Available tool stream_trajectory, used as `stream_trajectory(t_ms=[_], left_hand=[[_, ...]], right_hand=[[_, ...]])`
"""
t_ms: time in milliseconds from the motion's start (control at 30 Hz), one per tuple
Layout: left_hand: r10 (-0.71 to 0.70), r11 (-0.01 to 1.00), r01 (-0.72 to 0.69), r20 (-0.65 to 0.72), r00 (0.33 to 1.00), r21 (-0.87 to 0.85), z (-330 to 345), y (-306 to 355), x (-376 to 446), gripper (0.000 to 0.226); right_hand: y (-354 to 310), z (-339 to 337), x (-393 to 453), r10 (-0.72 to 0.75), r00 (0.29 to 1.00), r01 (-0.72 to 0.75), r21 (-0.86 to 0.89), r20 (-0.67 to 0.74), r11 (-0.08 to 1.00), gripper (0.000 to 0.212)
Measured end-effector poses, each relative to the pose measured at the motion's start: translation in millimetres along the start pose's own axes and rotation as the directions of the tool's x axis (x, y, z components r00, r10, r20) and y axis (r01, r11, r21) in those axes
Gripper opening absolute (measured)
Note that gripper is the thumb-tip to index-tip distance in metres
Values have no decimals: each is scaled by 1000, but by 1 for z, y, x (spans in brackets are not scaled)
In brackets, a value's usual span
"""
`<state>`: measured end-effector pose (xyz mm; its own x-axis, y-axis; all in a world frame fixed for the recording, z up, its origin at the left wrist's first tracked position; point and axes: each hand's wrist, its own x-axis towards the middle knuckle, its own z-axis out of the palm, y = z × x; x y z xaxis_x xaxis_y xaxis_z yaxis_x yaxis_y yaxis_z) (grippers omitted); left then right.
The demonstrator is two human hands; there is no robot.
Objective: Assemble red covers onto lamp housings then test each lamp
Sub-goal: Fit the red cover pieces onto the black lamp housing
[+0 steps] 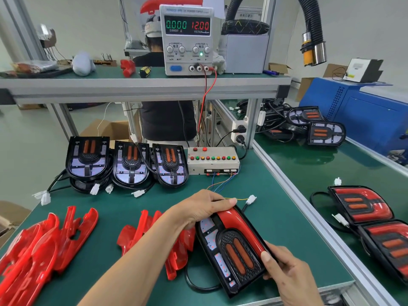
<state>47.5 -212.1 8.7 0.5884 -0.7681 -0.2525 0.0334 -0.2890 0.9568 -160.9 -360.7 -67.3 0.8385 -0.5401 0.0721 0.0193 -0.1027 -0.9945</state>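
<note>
Housing: a lamp housing (229,250) lies on the counter (276,217) at 5 o'clock, red cover (242,226) half seated.
Hands: left hand (198,210) grips its far end, steadying; right hand (284,266) pinches the near rim, apparently to press the cover home.
Room: spare covers (44,239) crowd 8 o'clock; counter edge close at 6.

Your green-topped desk (276,219) carries three uncovered lamp housings (130,164) in a row at the back beside the button test box (213,161), two heaps of red covers (42,244) near you, and the housing (231,250) you hold.
</note>
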Motion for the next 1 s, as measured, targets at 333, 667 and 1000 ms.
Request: stream_trajectory(t_ms=[333, 667, 1000], left_hand=[[-100, 986, 112, 99, 990, -123, -16, 6, -13, 28], [-246, 889, 283, 147, 958, -361, -4, 2, -7, 13], [-219, 889, 251, 126, 968, -383, 1, 4, -8, 15]], right_hand=[[0, 0, 1, 29, 1000, -29, -8, -7, 1000, 24], [3, 2, -3, 32, 998, -31, 12, -45, 999, 24], [-4, 2, -7, -23, 999, 21, -41, -41, 999, 25]])
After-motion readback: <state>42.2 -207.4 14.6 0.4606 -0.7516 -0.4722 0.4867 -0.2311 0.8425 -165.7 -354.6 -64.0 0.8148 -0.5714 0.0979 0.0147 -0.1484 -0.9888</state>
